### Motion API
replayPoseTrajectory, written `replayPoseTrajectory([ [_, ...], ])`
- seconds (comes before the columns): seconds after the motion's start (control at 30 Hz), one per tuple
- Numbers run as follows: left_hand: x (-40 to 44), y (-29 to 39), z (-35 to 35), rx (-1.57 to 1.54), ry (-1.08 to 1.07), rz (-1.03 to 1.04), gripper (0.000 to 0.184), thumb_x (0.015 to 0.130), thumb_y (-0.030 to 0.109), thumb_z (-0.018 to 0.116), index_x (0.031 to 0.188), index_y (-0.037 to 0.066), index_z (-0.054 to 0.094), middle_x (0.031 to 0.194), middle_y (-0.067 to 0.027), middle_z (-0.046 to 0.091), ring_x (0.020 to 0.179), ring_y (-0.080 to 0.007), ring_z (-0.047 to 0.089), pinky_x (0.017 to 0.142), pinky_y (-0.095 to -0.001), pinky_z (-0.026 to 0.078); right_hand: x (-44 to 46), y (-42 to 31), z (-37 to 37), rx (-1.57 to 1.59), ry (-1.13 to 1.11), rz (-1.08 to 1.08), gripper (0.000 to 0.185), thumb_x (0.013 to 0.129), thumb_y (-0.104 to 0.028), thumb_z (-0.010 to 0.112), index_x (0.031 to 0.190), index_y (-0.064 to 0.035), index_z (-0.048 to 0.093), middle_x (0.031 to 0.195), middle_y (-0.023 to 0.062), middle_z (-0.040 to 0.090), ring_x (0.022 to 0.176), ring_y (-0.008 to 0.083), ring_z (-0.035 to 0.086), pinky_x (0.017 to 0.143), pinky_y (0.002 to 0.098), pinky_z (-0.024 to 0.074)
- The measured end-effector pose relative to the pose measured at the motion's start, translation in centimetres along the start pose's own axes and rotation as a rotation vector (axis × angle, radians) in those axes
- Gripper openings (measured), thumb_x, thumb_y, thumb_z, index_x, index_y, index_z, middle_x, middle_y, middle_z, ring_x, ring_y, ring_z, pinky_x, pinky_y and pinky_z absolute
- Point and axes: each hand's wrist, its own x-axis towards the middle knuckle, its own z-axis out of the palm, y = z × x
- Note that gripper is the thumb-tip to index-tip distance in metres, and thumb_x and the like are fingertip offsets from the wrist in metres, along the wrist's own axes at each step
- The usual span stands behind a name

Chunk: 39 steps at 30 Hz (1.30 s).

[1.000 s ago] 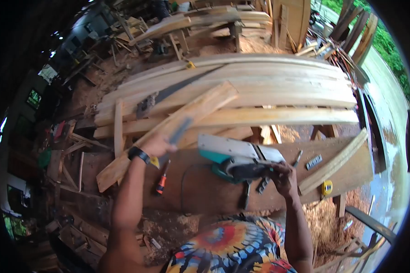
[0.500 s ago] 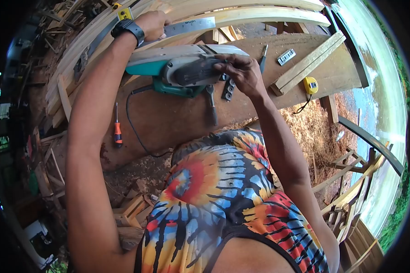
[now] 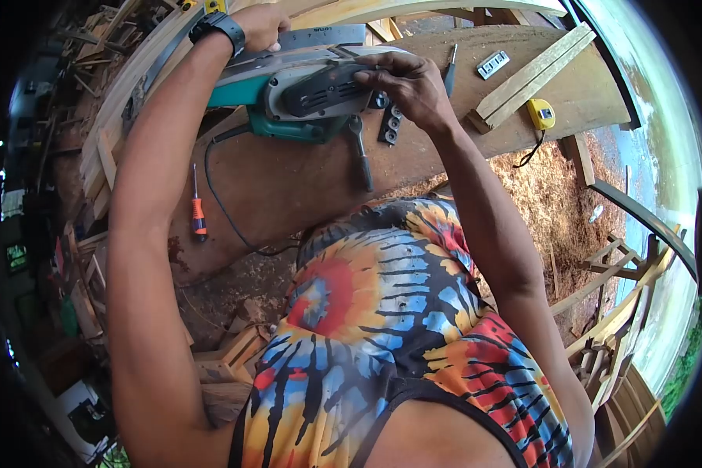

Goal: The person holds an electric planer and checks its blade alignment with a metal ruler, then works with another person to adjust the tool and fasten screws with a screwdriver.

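An electric planer [image 3: 320, 92], teal and grey with a black side cover, lies on its side on the brown board with its long flat base facing away from me. My right hand [image 3: 410, 84] grips its right end, thumb and fingers at the cover's edge. My left hand [image 3: 259, 26], a black watch on its wrist, is closed on a steel ruler [image 3: 331, 36] marked LOTUS. The ruler runs along the planer's base; whether the two touch I cannot tell. Beyond the watch a yellow piece [image 3: 215, 6] shows partly; its link to the ruler is hidden.
On the brown board [image 3: 288, 179] lie an orange-handled screwdriver [image 3: 199, 217], a wrench [image 3: 362, 156], a dark socket holder [image 3: 390, 125], a slim pointed tool [image 3: 450, 72], a small metal block [image 3: 492, 65], a wood strip [image 3: 532, 76] and a yellow tape measure [image 3: 540, 114]. Wood shavings [image 3: 546, 195] cover the ground.
The view has tilted, so most things sit higher in it. The ruler in my left hand is closer to the planer's base. My right hand keeps its hold on the planer.
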Motion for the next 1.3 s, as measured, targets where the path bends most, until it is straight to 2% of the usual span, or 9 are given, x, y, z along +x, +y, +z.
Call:
replayPoseTrajectory([
  [0.07,-0.2,0.4,-0.3,0.013,-0.009,-0.023,0.053,0.087,0.027,0.080,0.134,0.005,0.067,0.128,-0.0204,0.069,0.118,-0.0373,0.065,0.097,-0.0481,0.053,0.1,0.1,0.0,-0.035,0.002,-0.023,0.024,0.094,-0.015,0.077,0.113,-0.0011,0.076,0.097,0.0027,0.077,0.091,0.0070,0.068,0.084,0.0260,0.0550],
  [0.17,-0.4,0.9,-0.4,-0.011,-0.041,-0.049,0.053,0.088,0.027,0.079,0.135,0.006,0.066,0.131,-0.0200,0.068,0.121,-0.0375,0.063,0.098,-0.0487,0.053,0.1,0.1,0.0,-0.024,0.028,-0.018,0.029,0.089,-0.023,0.081,0.112,-0.0048,0.079,0.088,0.0054,0.077,0.081,0.0102,0.070,0.070,0.0267,0.0557],
  [0.27,-0.3,0.7,-0.7,-0.025,-0.038,-0.053,0.053,0.088,0.026,0.079,0.135,0.006,0.066,0.130,-0.0198,0.068,0.120,-0.0375,0.064,0.098,-0.0486,0.053,0.2,0.3,0.0,-0.044,0.037,-0.047,0.029,0.089,-0.023,0.081,0.112,-0.0055,0.079,0.088,0.0055,0.077,0.081,0.0101,0.070,0.069,0.0265,0.0560],
  [0.57,-0.2,0.7,-0.7,-0.036,-0.037,-0.058,0.055,0.087,0.025,0.079,0.137,0.007,0.066,0.130,-0.0204,0.069,0.119,-0.0383,0.065,0.098,-0.0480,0.054,0.2,0.6,0.0,-0.033,0.011,-0.068,0.029,0.090,-0.024,0.080,0.114,-0.0076,0.079,0.096,0.0075,0.078,0.088,0.0148,0.073,0.079,0.0326,0.0585],
  [0.67,-0.1,0.4,-0.5,-0.019,-0.041,-0.047,0.055,0.087,0.026,0.079,0.137,0.006,0.065,0.130,-0.0205,0.069,0.118,-0.0388,0.065,0.097,-0.0481,0.054,0.0,0.3,0.1,0.024,-0.017,-0.007,0.030,0.093,-0.019,0.079,0.118,-0.0030,0.075,0.101,0.0030,0.076,0.096,0.0099,0.069,0.088,0.0279,0.0556],
  [1.07,-1.2,-0.1,-0.8,-0.042,-0.030,-0.034,0.051,0.088,0.025,0.080,0.133,0.006,0.068,0.127,-0.0194,0.070,0.116,-0.0364,0.066,0.096,-0.0478,0.054,0.0,0.7,0.1,0.025,-0.011,-0.024,0.030,0.092,-0.020,0.080,0.118,-0.0060,0.076,0.100,0.0019,0.076,0.095,0.0092,0.068,0.088,0.0282,0.0555],
  [1.17,-1.3,0.1,-0.9,0.008,-0.039,-0.014,0.051,0.088,0.026,0.080,0.133,0.006,0.068,0.127,-0.0191,0.070,0.116,-0.0361,0.066,0.096,-0.0478,0.053,0.0,0.5,0.1,0.026,0.009,-0.069,0.029,0.091,-0.021,0.079,0.116,-0.0074,0.078,0.098,0.0070,0.078,0.093,0.0140,0.072,0.085,0.0321,0.0580],
  [1.3,-1.6,0.3,-1.1,-0.064,-0.035,-0.052,0.050,0.089,0.024,0.079,0.134,0.006,0.067,0.128,-0.0187,0.070,0.116,-0.0362,0.065,0.095,-0.0483,0.053,0.1,0.8,0.1,0.028,0.002,-0.044,0.029,0.092,-0.021,0.079,0.116,-0.0072,0.077,0.099,0.0071,0.078,0.094,0.0143,0.072,0.085,0.0328,0.0580],
])
